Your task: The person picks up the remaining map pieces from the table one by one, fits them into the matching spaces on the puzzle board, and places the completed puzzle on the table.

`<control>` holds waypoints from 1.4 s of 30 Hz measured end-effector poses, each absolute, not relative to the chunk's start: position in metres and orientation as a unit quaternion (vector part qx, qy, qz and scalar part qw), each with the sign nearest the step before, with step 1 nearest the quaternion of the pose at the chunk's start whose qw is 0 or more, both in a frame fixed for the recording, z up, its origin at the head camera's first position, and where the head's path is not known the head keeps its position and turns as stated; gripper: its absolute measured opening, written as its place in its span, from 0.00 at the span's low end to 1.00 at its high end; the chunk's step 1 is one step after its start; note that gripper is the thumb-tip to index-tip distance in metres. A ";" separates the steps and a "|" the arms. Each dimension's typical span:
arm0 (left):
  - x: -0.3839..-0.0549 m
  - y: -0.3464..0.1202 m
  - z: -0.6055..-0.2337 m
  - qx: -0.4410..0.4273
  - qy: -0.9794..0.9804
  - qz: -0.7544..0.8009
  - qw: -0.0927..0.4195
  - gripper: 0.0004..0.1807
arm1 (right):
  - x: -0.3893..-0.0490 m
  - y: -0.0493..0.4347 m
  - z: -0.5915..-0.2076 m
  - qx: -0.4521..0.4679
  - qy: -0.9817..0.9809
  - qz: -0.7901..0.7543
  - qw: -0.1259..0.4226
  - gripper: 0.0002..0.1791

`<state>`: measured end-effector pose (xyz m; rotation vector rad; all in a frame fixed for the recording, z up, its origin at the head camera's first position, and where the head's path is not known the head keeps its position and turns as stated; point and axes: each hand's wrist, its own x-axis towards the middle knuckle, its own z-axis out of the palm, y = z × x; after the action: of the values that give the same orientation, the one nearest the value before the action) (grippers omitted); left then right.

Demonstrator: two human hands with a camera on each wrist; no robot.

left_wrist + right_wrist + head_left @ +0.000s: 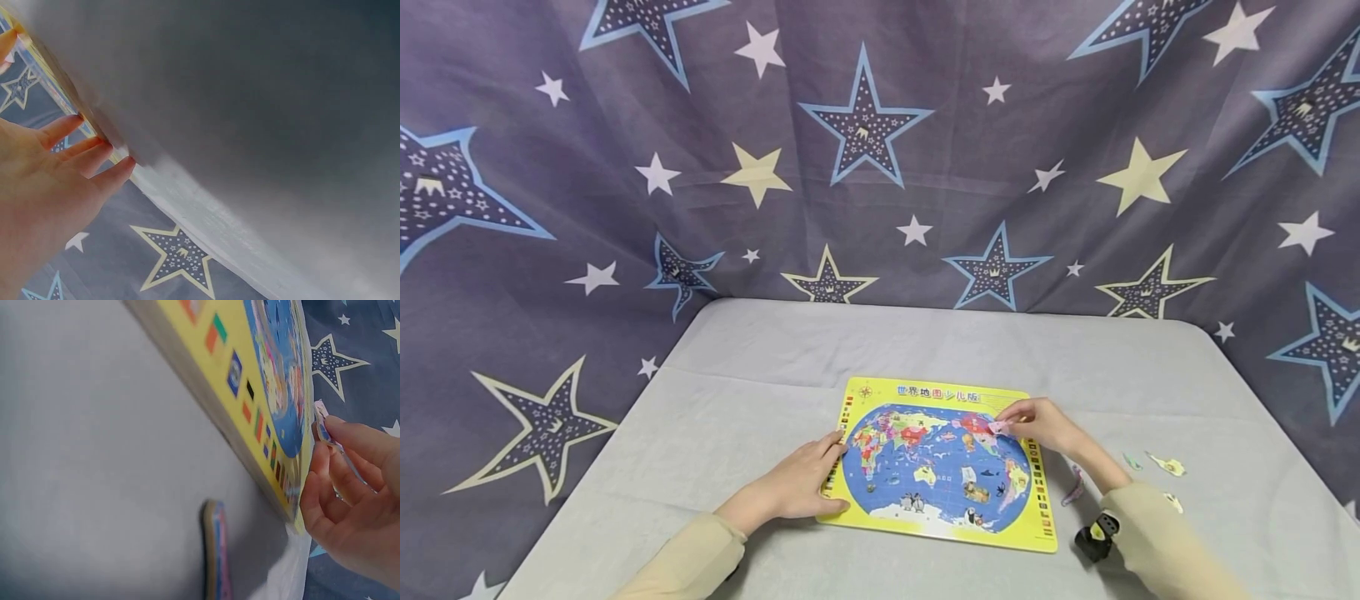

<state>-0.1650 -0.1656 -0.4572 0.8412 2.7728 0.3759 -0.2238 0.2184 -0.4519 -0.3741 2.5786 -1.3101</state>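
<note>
A yellow-bordered world map puzzle board (940, 535) lies flat on the table. My left hand (808, 479) rests against the board's left edge, thumb near its lower corner. In the left wrist view, the fingertips (106, 147) touch that edge with the fingers fairly straight. Over the map's upper right, my right hand (1037, 422) pinches a small pink puzzle piece (997, 427) between thumb and fingers. The same pink piece shows edge-on in the right wrist view, beside the board's flag-printed border (225, 375). Part of the map beneath the right fingers is hidden.
Right of the board lies a long purple-pink puzzle piece (1073, 486). Farther right are a green piece (1131, 461), a pale yellow piece (1168, 463) and another small piece (1173, 502), partly behind the right sleeve. A star-patterned curtain (880, 208) hangs behind the grey-covered table (760, 350).
</note>
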 end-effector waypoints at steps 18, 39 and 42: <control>-0.165 -0.166 -0.457 0.283 0.945 0.122 0.111 0.46 | -0.221 0.207 -0.450 -0.151 0.867 -0.454 0.138 0.10; -0.165 -0.166 -0.457 0.287 0.944 0.126 0.105 0.45 | -0.223 0.203 -0.452 -0.184 0.868 -0.438 0.143 0.10; -0.165 -0.165 -0.457 0.287 0.944 0.127 0.106 0.45 | -0.222 0.203 -0.452 -0.185 0.869 -0.436 0.141 0.09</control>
<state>-0.1648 -0.1655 -0.4571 0.8453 2.7804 0.3739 -0.2223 0.2027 -0.4524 -0.5342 2.5096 -1.2582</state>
